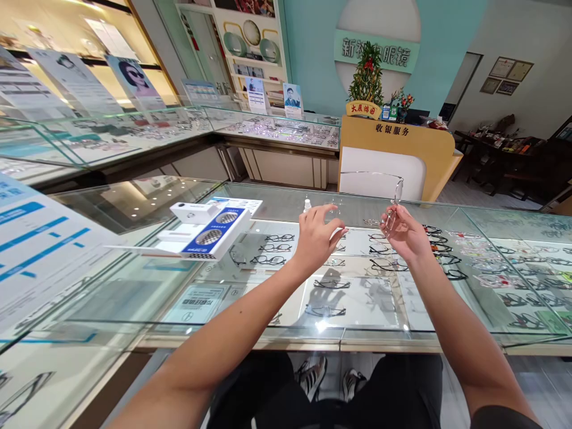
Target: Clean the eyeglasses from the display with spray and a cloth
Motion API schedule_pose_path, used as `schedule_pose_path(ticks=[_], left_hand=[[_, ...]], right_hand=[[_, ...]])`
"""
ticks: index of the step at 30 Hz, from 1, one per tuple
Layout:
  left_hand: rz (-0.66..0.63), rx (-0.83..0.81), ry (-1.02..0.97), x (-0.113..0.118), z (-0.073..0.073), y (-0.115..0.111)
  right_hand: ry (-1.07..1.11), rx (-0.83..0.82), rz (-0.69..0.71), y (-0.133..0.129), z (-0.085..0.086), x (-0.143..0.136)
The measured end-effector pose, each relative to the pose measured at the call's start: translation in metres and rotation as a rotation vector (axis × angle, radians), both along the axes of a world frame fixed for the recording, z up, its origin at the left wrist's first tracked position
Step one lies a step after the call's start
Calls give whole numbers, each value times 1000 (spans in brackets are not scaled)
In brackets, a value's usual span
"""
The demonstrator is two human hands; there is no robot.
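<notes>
My right hand (404,231) pinches a pair of thin-rimmed clear eyeglasses (399,189) above the glass counter, with one temple stretching left. To its left, my left hand (319,229) is raised with its fingers curved and apart, holding nothing. Just behind the left hand stands a small white bottle (307,204), partly hidden by the fingers. Below both hands, rows of eyeglasses (332,284) lie inside the glass display counter (286,333).
On the counter at left are a blue and white box (217,233), a small white box (193,212) and a large printed sign (40,244). Beyond stand more display cases (286,128) and a yellow cashier desk (440,155) with a plant (366,77).
</notes>
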State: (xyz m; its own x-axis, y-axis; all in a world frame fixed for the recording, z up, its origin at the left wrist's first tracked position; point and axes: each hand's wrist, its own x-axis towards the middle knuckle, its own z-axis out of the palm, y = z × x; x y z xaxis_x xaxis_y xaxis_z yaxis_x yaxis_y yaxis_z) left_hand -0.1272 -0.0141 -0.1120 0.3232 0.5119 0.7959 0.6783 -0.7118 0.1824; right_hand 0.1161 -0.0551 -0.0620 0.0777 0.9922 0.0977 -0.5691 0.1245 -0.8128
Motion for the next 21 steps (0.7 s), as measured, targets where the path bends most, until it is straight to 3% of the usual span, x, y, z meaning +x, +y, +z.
schedule_pose_path(ticks=[9,14,17,21], left_hand=[[-111,-23,19,2,-2,0],[154,-57,-345,-9,-8,23],[237,-238,-503,-20,-11,47],[205,-681,-568,-24,-15,70]], right_hand=[[-4,-38,-3,0,-1,3],[-10,-16,-21,-2,4,6],[-2,1,-45,-2,8,8],[-23,63,-59,-4,15,9]])
